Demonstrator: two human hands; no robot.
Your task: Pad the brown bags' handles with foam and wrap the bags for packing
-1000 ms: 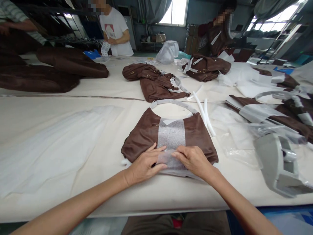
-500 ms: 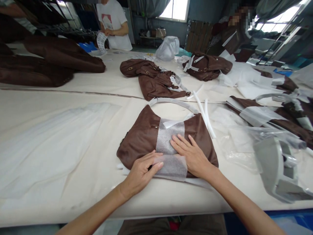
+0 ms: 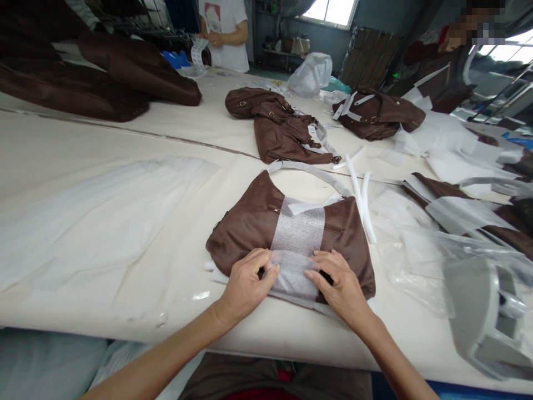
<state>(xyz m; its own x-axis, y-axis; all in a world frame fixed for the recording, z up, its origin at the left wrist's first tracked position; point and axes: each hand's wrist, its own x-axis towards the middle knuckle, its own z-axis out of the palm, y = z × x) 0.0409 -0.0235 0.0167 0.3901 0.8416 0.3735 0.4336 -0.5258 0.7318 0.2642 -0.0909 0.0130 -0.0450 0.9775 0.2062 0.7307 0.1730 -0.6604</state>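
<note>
A brown handbag point(image 3: 245, 228) lies flat before me, its strap point(image 3: 316, 171) wrapped in pale material and curving away from me. Around the bag's middle runs a band of thin white foam sheet point(image 3: 297, 228). My left hand point(image 3: 252, 280) pinches the left edge of the sheet's near flap point(image 3: 293, 278) between thumb and fingers. On the opposite edge, my right hand point(image 3: 337, 283) is closed on the same flap, thumb below and fingers on top. The flap lies over the lower part of the bag.
More brown bags point(image 3: 283, 133) lie across the table point(image 3: 166, 233). White foam tubes point(image 3: 360, 194) rest right of the strap. A grey tape dispenser point(image 3: 478, 311) stands at right beside clear plastic. White sheets point(image 3: 83, 216) spread at left. Two people point(image 3: 227, 39) are at the far side.
My right hand has moved from lying flat on the foam band down to the flap's right edge and closed there. My left hand stays at the left edge. The view has shifted.
</note>
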